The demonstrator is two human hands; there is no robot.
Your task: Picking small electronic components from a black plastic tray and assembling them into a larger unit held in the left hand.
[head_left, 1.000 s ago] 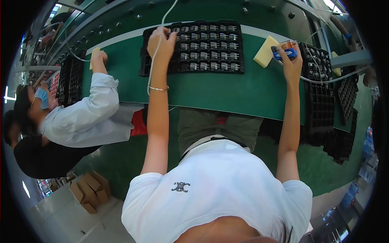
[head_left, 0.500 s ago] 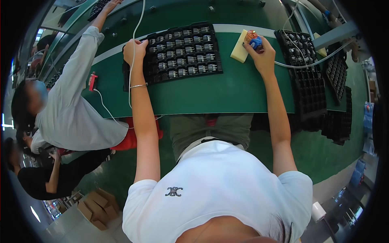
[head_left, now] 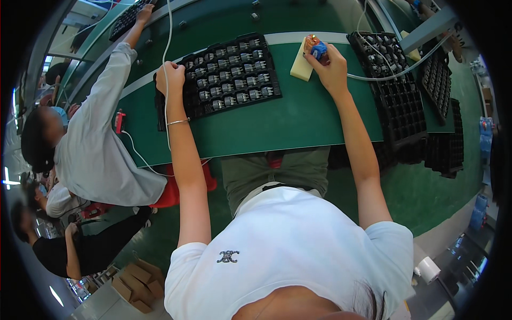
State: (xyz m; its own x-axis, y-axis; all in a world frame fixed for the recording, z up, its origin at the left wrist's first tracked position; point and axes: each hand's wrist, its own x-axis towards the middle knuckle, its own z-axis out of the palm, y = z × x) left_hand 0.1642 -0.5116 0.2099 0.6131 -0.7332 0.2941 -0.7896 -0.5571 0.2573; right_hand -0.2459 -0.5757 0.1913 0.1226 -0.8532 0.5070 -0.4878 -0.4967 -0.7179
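Left hand [head_left: 175,80]: half past ten from the view's middle, now beside the tray's left end rather than over its top row as a second ago; fingers curl in, and I cannot tell whether they pinch anything.
Black tray [head_left: 198,111]: between eleven and twelve, its rows of metal parts [head_left: 229,100] now slanting where a second ago they run nearly level; the camera's turn accounts for some of that.
Yellow block [head_left: 301,69]: one o'clock on the green table [head_left: 314,117], apart from the tray.
Blue-and-orange device [head_left: 318,50]: one o'clock, now overlapping the block's far end in view, no longer largely to its right; whether they touch is unclear.
Right hand [head_left: 333,69]: just past one, grasping the device, so the work seems split, one hand by the tray, one by the block.
Co-worker's hand [head_left: 144,13]: eleven o'clock, now at a far tray.
Red tool [head_left: 119,121]: half past nine, near the table's left end.
White cable [head_left: 170,22]: half past ten, hanging across the left hand and forearm, in its way.
Pale hose [head_left: 381,79]: two o'clock, crossing dark trays [head_left: 397,114], a possible snag for the right arm.
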